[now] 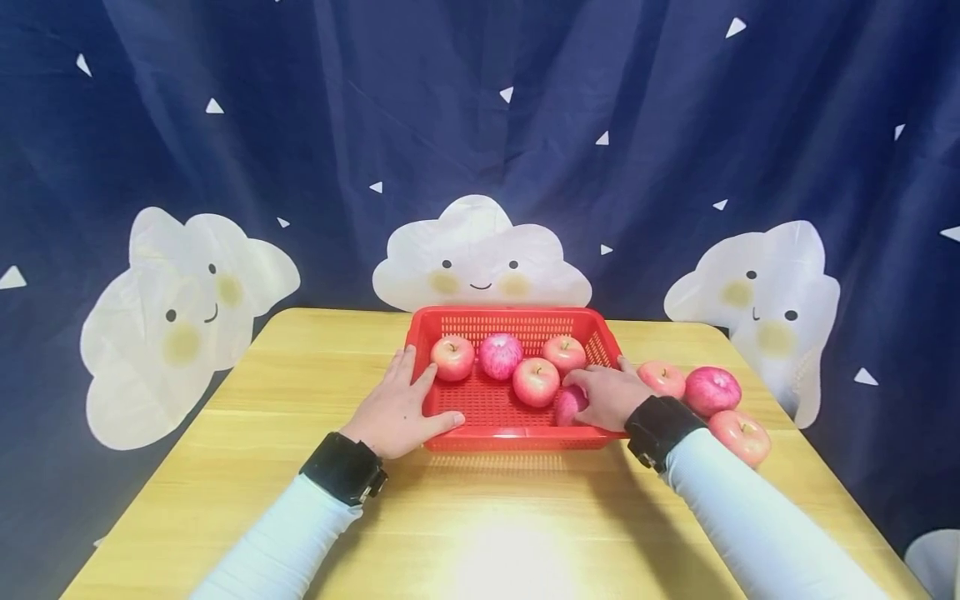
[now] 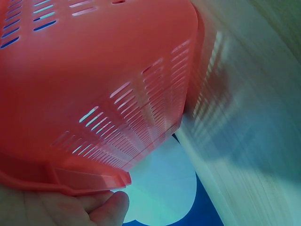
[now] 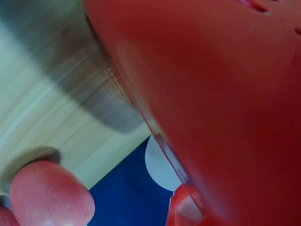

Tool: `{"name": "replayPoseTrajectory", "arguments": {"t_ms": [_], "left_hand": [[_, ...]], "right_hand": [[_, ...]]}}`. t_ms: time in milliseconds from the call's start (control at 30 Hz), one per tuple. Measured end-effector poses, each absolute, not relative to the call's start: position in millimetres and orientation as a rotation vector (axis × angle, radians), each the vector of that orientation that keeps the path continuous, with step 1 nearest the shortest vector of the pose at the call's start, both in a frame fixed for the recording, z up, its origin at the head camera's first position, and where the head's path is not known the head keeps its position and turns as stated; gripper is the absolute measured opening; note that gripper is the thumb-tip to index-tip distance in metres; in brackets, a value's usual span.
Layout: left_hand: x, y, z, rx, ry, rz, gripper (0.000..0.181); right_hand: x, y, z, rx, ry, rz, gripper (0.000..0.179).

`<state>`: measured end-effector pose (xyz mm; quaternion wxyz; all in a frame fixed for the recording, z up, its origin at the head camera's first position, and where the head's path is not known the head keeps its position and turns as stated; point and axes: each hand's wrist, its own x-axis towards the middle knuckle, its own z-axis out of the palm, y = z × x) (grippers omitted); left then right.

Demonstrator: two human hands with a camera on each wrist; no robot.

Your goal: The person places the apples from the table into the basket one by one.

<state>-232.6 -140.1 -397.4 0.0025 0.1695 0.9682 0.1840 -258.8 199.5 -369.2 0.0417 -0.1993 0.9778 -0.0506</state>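
A red plastic basket [image 1: 480,437] with slotted walls stands on the table and holds several apples. My left hand [image 1: 401,411] rests over its left rim, fingers extended and thumb laid across the near left corner; the left wrist view shows fingertips along the basket's rim [image 2: 70,188]. At the right end, my right hand [image 1: 611,396] reaches over the rim and grips a dark red apple [image 1: 568,405] low in the near right corner. Beside that apple are a pale red apple [image 1: 536,382] and another [image 1: 564,354]. A streaked pink apple [image 1: 501,356] and a light red apple [image 1: 452,358] sit further left.
Right of the basket on the wooden table [image 1: 480,508] lie a pale apple [image 1: 662,379], a deep red apple [image 1: 713,391] and a larger light red apple [image 1: 740,437]. A blue curtain [image 1: 480,150] with white clouds hangs behind the table's far edge.
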Motion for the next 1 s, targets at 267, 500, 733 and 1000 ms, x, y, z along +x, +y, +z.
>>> {"name": "replayPoseTrajectory", "arguments": {"t_ms": [267,500,733,1000], "left_hand": [[-231,-140,-395,0.523,3.034,0.575,0.108],[-230,-140,-396,0.515,3.030,0.589,0.107],[-232,-141,-397,0.502,3.019,0.583,0.107],[-232,-140,-395,0.512,3.023,0.581,0.108]], "right_hand": [[-260,200,-373,-0.614,3.008,-0.086,0.048],[-257,209,-377,-0.680,3.028,-0.146,0.055],[-259,228,-381,-0.875,3.133,-0.372,0.049],[-274,268,-368,-0.601,3.220,-0.556,0.052]]}}
